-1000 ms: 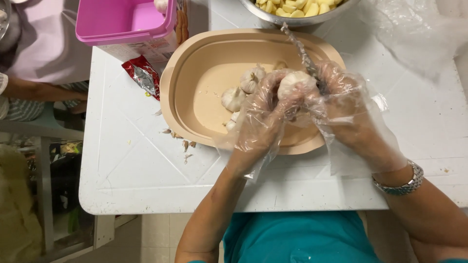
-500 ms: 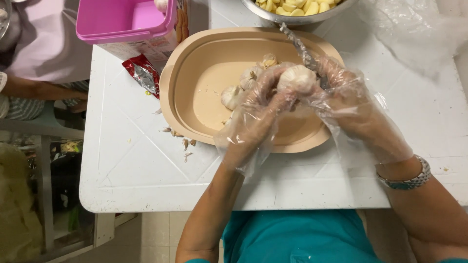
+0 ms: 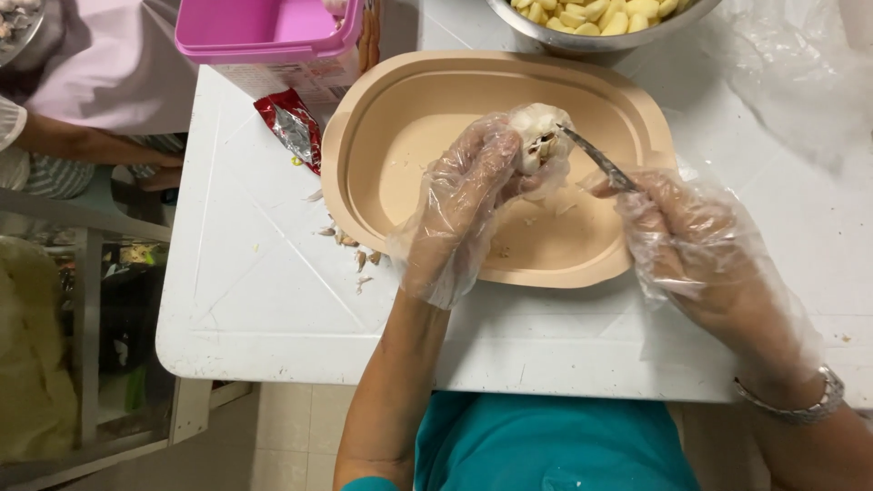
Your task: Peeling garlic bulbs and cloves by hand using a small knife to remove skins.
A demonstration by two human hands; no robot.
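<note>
we are taking the tan oval tray (image 3: 364,145) as our landmark, sitting on the white table (image 3: 273,300). the tray is looking almost bare, holding only a few pale scraps near its front; whether any cloves are lying under our hands we cannot tell. beyond the tray's far edge a metal bowl (image 3: 582,38) is holding peeled yellowish garlic cloves, and off the tray's far-left corner a pink tub (image 3: 264,27) is standing, its inside not showing anything clearly. a red foil wrapper (image 3: 291,127) is lying just left of the tray, and papery skins (image 3: 350,250) are scattering by its front-left rim.

above the tray's middle, our gloved left hand (image 3: 459,205) is curling its fingers around a garlic bulb (image 3: 538,136), gripping it from the left and below. our gloved right hand (image 3: 700,250) is hovering over the tray's right rim, fingers clenching a small metal knife (image 3: 596,159). the knife's long axis is running from that hand up and leftward, its tip touching the bulb's right side. so the bulb is lying up-left of the right fingers, and the left hand is the nearer one, already holding it.
</note>
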